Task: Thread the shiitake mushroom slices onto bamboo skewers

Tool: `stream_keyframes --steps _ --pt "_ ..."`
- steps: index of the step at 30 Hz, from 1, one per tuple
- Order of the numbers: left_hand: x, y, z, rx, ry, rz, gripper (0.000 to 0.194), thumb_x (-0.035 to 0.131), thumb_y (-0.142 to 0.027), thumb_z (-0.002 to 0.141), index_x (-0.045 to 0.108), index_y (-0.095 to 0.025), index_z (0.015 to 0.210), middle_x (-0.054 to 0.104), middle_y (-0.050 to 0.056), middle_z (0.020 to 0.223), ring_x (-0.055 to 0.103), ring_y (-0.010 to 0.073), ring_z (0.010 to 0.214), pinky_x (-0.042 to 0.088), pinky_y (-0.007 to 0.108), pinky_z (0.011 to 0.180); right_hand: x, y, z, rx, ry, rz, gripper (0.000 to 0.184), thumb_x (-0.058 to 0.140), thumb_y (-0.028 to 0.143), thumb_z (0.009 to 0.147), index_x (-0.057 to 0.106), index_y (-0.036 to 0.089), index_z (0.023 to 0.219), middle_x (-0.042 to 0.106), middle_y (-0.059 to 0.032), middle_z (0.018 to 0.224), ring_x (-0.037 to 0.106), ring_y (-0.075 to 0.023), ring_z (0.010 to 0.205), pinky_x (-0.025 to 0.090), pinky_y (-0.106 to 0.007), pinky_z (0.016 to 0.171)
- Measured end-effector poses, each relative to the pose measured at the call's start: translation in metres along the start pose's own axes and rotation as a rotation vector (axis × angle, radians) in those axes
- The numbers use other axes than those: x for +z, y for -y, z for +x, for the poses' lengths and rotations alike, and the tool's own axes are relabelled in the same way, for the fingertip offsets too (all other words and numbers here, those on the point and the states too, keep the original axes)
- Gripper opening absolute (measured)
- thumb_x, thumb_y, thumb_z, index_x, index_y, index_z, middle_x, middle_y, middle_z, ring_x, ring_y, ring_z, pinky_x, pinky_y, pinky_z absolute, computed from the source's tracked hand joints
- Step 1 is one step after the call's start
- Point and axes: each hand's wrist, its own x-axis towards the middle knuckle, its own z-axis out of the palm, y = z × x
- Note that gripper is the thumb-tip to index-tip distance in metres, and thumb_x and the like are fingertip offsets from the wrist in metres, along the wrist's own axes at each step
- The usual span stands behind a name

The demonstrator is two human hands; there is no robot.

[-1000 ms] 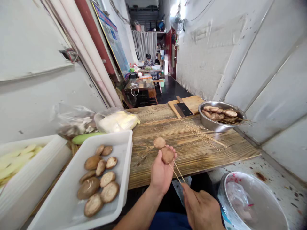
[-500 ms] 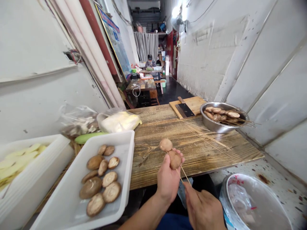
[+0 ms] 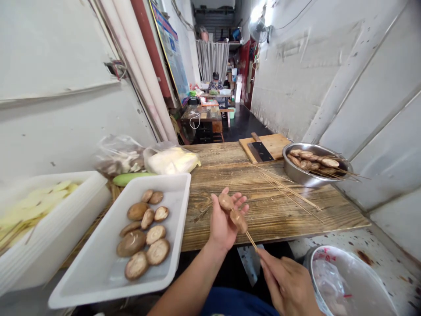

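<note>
My right hand (image 3: 286, 278) pinches the lower ends of bamboo skewers (image 3: 251, 240) that carry two brown mushrooms, an upper mushroom (image 3: 226, 201) and a lower mushroom (image 3: 238, 220). Under and behind them, my left hand (image 3: 225, 221) is spread with its palm up and fingers apart; the mushrooms lie over the palm, and whether they touch it I cannot tell. To the left, a white tray (image 3: 110, 285) holds several loose mushrooms (image 3: 131, 244), some cap up and some stem side up. Several bare skewers (image 3: 289, 191) lie on the wooden table (image 3: 210, 184) beyond my hands.
A steel bowl (image 3: 296, 175) of skewered mushrooms stands at the right, beside a cutting board (image 3: 276, 142) with a cleaver (image 3: 261, 151). Plastic bags (image 3: 173, 160) and a green vegetable (image 3: 131, 178) lie behind the tray. A lined bin (image 3: 355, 285) stands lower right. A person (image 3: 215, 81) sits far back.
My left fingers have opened from around the lower mushroom. The skewers, spread apart before, now run close together, and the mushrooms tilt more to the left. The view has shifted slightly.
</note>
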Motion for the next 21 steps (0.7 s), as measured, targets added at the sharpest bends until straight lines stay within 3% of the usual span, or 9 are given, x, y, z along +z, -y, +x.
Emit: stream_keyframes --steps 5,9,14,21 --pt "-0.002 0.001 -0.001 0.129 -0.109 0.111 0.043 0.047 -0.055 0.083 0.059 -0.017 0.097 0.057 0.003 0.076 0.058 0.0139 0.066 0.049 0.028 0.061 0.001 0.000 -0.001 -0.083 0.060 -0.069 0.026 0.041 0.007 0.093 0.053 0.006 0.116 0.062 0.0001 0.058 0.054 -0.0109 0.044 0.034 -0.026 0.046" --pt "-0.002 0.000 -0.002 0.129 -0.111 0.143 0.046 0.049 -0.059 0.080 0.060 -0.015 0.089 0.055 0.002 0.074 0.058 0.0130 0.065 0.048 0.026 0.063 -0.006 0.002 0.003 -0.113 0.102 -0.109 0.026 0.037 0.008 0.094 0.053 0.005 0.115 0.057 0.0028 0.052 0.051 -0.0107 0.041 0.033 -0.027 0.044" --pt "-0.003 0.000 -0.005 0.152 -0.073 0.161 0.047 0.047 -0.056 0.082 0.061 -0.014 0.095 0.055 0.002 0.072 0.054 0.0116 0.062 0.044 0.023 0.060 -0.010 0.004 0.002 -0.086 0.134 -0.128 0.028 0.036 0.009 0.094 0.053 0.005 0.116 0.059 0.0014 0.055 0.049 -0.0110 0.041 0.033 -0.026 0.043" --pt "-0.001 0.001 -0.008 0.122 -0.063 0.121 0.032 0.050 -0.045 0.084 0.059 -0.014 0.087 0.056 0.003 0.075 0.051 0.0111 0.060 0.042 0.024 0.058 -0.002 0.009 -0.001 -0.084 0.105 -0.157 0.027 0.036 0.008 0.093 0.054 0.003 0.113 0.060 0.0008 0.055 0.050 -0.0107 0.039 0.034 -0.026 0.041"
